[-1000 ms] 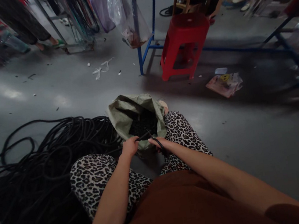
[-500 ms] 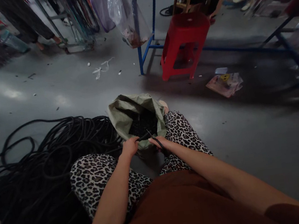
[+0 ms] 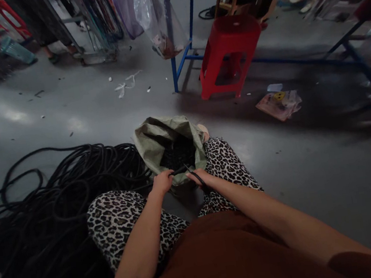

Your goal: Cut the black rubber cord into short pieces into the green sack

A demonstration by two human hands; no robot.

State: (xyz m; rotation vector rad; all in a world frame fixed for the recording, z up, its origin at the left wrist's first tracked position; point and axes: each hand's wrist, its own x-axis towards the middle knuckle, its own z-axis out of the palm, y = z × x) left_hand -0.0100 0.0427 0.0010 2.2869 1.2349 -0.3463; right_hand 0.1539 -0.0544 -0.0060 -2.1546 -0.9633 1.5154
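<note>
My left hand [image 3: 162, 182] is closed around a black cord [image 3: 178, 171], whose end sticks out to the right over the near rim of a green woven sack [image 3: 148, 146]. Dark pieces [image 3: 176, 155] lie inside the sack; their shape is hard to make out. In my right hand [image 3: 201, 175] is a pair of scissors [image 3: 195, 175] with black handles, the blades pointing up and left beside the cord's end. Whether the blades touch the cord, I cannot tell. A big heap of black cord [image 3: 106, 161] lies in loops to the left of the sack.
Beyond the sack a red plastic stool [image 3: 237, 28] stands by a blue metal table frame [image 3: 175, 73]. A plastic packet [image 3: 280, 105] lies on the floor to the right. At the back left, another person's legs [image 3: 41, 25] are beside a wheeled rack [image 3: 99, 54].
My right hand and the scissors have shifted very slightly to the right. The other person's feet at the back left have moved a little. My left hand keeps its hold on the cord.
</note>
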